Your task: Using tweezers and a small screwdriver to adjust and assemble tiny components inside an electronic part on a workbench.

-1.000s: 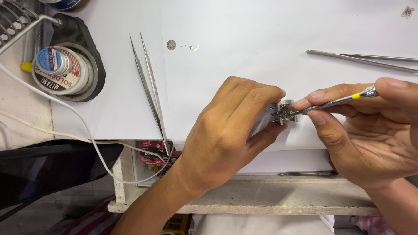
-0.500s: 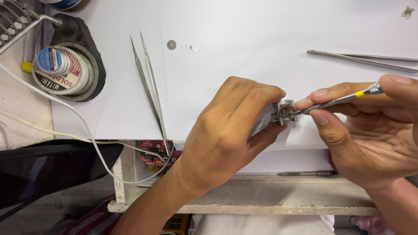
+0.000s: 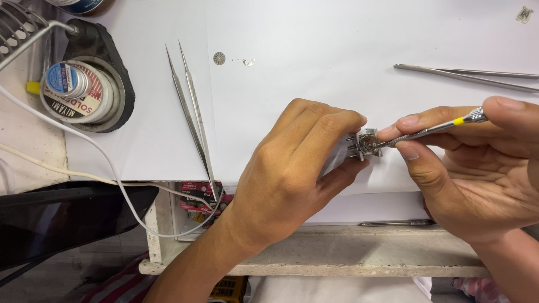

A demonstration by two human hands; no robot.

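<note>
Fingers (image 3: pixel 331 129) of my left hand (image 3: pixel 292 174) are clamping together on a small metal holder (image 3: pixel 359 147) carrying a round watch movement (image 3: pixel 369 143), which is sitting on the white sheet (image 3: pixel 314 67) near the front edge of the tabletop (image 3: pixel 359 261). My right hand (image 3: pixel 477 168) is pinching a slim screwdriver (image 3: pixel 432 130) with a yellow band, fingers closed on its shaft, tip touching the movement. One pair of tweezers (image 3: pixel 193 118) is lying left of my left hand; another pair of tweezers (image 3: pixel 466 77) is lying toward the right edge. A tiny gear (image 3: pixel 219 58) is resting toward the far edge. A solder spool (image 3: pixel 76 90) is standing at the far left corner.
</note>
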